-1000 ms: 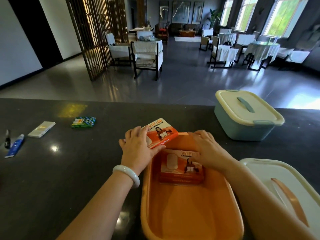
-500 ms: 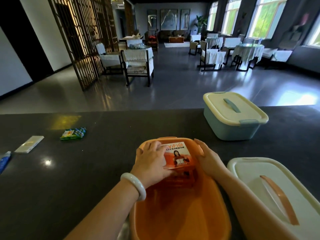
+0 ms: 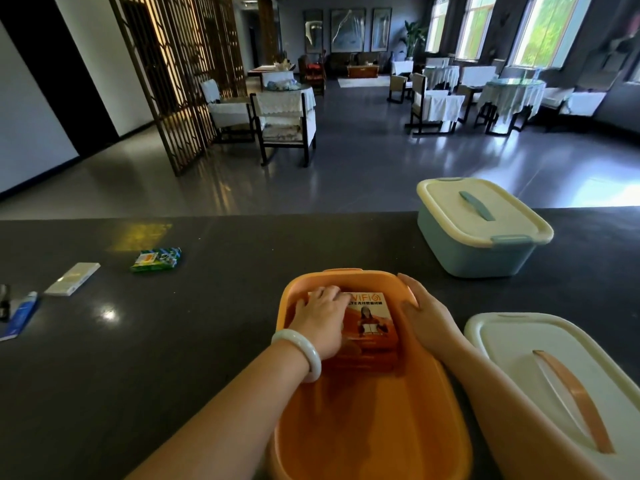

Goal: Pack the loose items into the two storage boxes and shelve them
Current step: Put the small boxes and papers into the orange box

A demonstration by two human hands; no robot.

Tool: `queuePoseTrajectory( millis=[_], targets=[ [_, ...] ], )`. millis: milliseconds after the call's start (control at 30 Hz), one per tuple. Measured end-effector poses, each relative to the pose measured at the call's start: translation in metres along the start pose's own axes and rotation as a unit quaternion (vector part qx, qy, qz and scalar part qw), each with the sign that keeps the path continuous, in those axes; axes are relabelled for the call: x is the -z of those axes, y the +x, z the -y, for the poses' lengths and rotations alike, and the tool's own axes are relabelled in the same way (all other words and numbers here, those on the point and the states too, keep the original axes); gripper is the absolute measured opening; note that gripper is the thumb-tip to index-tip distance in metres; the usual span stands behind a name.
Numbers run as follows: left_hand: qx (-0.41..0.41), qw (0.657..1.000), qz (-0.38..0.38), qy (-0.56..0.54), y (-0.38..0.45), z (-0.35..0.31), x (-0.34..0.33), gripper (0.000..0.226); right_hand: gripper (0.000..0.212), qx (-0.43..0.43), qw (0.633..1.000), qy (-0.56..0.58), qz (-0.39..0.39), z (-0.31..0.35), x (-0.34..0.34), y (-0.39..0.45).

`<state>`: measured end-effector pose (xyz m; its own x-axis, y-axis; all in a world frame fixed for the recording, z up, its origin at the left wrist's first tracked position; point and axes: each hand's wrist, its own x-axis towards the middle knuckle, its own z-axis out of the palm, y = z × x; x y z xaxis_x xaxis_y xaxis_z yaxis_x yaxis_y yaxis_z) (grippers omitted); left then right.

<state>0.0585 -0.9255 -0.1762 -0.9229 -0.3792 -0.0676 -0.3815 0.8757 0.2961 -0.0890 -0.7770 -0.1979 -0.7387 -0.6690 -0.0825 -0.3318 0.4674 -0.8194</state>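
Person at a dark counter [image 3: 207, 341], both hands in or at the orange box [image 3: 363, 445], which sits open near the counter's front edge. Left hand [image 3: 320, 318] is inside the box, fingers spread flat on top of an orange WiFi carton [image 3: 372, 318], pressing it, not curled round it. A white bangle [image 3: 299, 351] is on that wrist. The carton lies flat at the far end of the box; it looks to sit on another orange carton below, but that part is in shadow and hard to tell. Right hand [image 3: 424, 315] rests with straight fingers against the box's far right wall, holding nothing. The box's cream lid [image 3: 519, 362] with an orange handle lies just right of it. Blue box [image 3: 481, 226], lid on, stands further back on the right. Loose on the counter, well left: green packet [image 3: 156, 259], white flat pack [image 3: 72, 278], blue tube [image 3: 22, 315]
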Motion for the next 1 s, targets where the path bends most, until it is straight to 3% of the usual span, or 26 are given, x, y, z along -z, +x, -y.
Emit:
queuePoseTrajectory(
  millis=[1000],
  targets=[
    [0.011, 0.998, 0.024, 0.055, -0.001, -0.002, -0.007, 0.072, 0.05, 0.04, 0.999, -0.016, -0.013, -0.003, 0.001, 0.0]
  ],
)
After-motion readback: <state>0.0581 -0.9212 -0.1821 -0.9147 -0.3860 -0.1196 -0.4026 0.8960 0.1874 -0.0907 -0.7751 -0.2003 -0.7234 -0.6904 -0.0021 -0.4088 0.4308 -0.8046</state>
